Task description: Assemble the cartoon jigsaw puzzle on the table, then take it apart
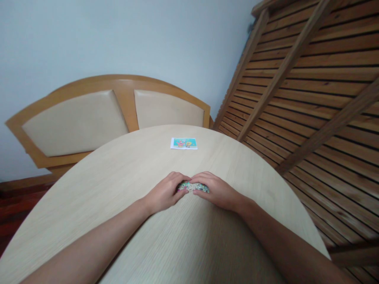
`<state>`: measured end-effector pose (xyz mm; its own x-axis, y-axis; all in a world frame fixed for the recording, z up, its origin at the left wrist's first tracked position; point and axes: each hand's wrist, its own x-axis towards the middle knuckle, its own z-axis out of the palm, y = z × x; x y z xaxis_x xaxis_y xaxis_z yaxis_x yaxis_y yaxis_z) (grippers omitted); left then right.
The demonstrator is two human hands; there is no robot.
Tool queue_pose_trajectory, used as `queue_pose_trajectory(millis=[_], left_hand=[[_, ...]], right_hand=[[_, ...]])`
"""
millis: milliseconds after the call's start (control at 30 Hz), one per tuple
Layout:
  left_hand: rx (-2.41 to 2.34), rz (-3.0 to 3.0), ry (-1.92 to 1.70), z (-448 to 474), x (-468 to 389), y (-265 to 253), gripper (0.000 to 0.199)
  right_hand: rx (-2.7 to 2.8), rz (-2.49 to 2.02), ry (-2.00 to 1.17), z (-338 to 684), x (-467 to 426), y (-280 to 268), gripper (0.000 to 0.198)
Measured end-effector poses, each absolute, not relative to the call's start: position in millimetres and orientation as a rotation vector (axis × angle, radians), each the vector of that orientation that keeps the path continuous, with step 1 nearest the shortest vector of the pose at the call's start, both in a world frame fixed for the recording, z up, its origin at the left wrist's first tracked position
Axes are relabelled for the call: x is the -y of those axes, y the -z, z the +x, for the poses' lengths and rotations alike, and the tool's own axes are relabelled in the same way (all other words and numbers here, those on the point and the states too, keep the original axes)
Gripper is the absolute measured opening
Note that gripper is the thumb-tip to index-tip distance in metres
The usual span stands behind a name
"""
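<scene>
A small heap of multicoloured bits that look like jigsaw puzzle pieces [192, 187] lies on the round pale wooden table [118, 189], between my two hands. My left hand [170, 188] curls around the left side of the heap, thumb in front and fingers behind. From the right, my right hand [217, 189] closes around the other side in the same way. The fingertips of both hands nearly meet behind the pieces. Palms and fingers hide part of the heap. Farther back lies a printed picture card [185, 143] with a pink and a yellow cartoon figure on turquoise.
Behind the table stands a wooden headboard [124, 83] with cream padded panels, against a pale wall [118, 35]. A slatted wooden frame [296, 94] leans along the right side. Dark reddish flooring [17, 209] shows at the left.
</scene>
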<state>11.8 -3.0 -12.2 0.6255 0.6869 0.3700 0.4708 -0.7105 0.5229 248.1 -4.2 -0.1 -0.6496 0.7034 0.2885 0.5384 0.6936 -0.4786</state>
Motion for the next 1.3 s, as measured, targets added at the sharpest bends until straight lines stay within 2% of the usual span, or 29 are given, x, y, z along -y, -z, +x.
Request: queue_pose_trajectory(millis=[133, 267, 400, 533, 700, 733, 800, 867, 900, 967, 1133, 1300], left_hand=[[-0.989, 2.458, -0.810, 12, 2, 12, 0.019], [-1.076, 2.326, -0.893, 11, 0, 10, 0.018], [-1.133, 2.154, -0.925, 9, -3, 4, 0.021], [-1.136, 2.071, -0.741, 4, -6, -9, 0.029], [-1.256, 2.353, -0.486, -14, -7, -32, 0.044], [-1.234, 2.394, -0.397, -19, -7, -36, 0.052], [-1.201, 2.406, -0.196, -26, -5, -41, 0.061], [-1.211, 2.397, -0.052, -30, -4, -42, 0.059], [-1.225, 2.398, -0.015, -31, -4, -42, 0.055], [-1.253, 2.394, 0.014, -28, -4, -39, 0.044], [-1.286, 2.372, -0.037, -14, -3, -33, 0.031], [-1.250, 2.481, -0.134, -6, 1, -29, 0.016]], right_hand=[[2.418, -0.938, -0.451, 245, 5, 0, 0.027], [2.364, -0.933, -0.442, 242, 5, 1, 0.036], [2.285, -0.953, -0.452, 241, 3, 3, 0.036], [2.178, -1.011, -0.472, 242, 0, 3, 0.030], [2.098, -1.151, -0.576, 254, 0, -7, 0.025], [2.103, -1.212, -0.602, 258, 2, -11, 0.031], [2.225, -1.348, -0.573, 266, 6, -19, 0.059], [2.345, -1.489, -0.570, 271, 11, -26, 0.083], [2.407, -1.511, -0.576, 272, 14, -28, 0.087], [2.478, -1.499, -0.582, 271, 17, -30, 0.081], [2.490, -1.379, -0.571, 262, 17, -23, 0.051], [2.480, -1.285, -0.567, 256, 14, -16, 0.037]])
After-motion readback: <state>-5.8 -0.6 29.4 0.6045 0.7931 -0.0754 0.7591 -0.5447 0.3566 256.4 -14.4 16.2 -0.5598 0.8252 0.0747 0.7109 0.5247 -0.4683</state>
